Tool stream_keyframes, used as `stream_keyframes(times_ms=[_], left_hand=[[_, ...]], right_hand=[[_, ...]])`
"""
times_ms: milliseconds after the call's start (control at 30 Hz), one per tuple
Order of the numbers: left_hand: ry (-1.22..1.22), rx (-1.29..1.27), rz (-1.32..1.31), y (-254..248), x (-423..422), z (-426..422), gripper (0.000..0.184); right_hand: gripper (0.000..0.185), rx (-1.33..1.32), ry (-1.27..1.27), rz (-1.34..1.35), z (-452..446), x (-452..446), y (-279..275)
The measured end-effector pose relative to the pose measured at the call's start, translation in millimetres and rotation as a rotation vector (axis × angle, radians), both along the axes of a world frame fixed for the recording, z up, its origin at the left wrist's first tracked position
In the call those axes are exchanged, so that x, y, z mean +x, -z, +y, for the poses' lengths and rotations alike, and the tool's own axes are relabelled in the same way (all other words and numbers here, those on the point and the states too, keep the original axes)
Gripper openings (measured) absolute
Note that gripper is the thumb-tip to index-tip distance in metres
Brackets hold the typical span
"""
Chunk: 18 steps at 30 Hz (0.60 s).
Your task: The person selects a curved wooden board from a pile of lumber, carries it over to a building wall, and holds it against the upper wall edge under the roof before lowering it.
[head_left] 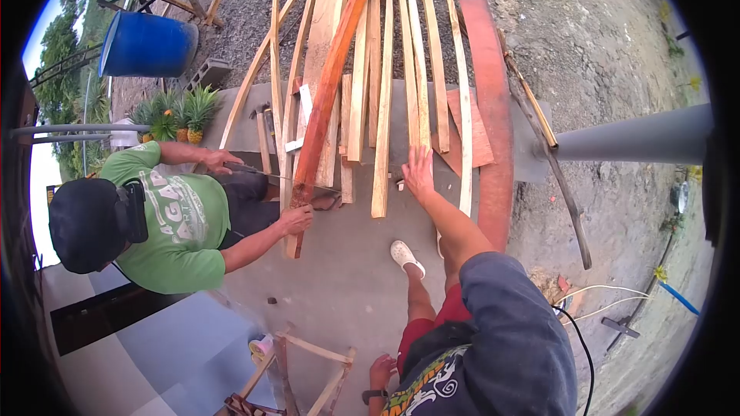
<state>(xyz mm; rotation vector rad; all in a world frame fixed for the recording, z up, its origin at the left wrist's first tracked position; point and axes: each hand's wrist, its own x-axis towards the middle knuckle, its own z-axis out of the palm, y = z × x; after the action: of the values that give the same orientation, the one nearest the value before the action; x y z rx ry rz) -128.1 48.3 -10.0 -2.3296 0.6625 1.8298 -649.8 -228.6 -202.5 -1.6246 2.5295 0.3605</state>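
Observation:
My right hand (419, 172) reaches forward with fingers stretched out, lying over the near end of a pale wooden strip (417, 100). A shorter pale strip (381, 177) lies to its left, and a longer curved one (463, 139) to its right. Down beside my red shorts hangs my left hand (381, 372), with a dark band on the wrist; its fingers are partly hidden. Across from me, a person in a green shirt (181, 216) holds a thin saw (258, 172) against the wood. That person's other hand is on a reddish plank (327, 108).
A wide reddish-brown board (493, 123) lies on the right, beside a grey post (632, 135) and a thin branch (566, 196). A hammer (260, 119) lies among the strips. A blue barrel (148, 45) and pineapples (199, 112) stand back left. A wooden frame (320, 350) stands below left.

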Motion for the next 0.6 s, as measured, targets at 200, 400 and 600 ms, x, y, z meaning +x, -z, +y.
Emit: stream_keyframes(times_ms=[200,400,600], left_hand=[[0.047,-0.015,0.041,11,4,-6,0.039],[0.004,-0.045,0.081,11,9,-15,0.037],[0.131,-0.074,0.115,23,-5,-49,0.037]], right_hand=[[0.027,-0.148,0.058,0.034,3,-6,16],[0.066,-0.514,0.402,-0.311,10,5,3],[0.073,-0.817,0.699,-0.656,11,-3,-23]])
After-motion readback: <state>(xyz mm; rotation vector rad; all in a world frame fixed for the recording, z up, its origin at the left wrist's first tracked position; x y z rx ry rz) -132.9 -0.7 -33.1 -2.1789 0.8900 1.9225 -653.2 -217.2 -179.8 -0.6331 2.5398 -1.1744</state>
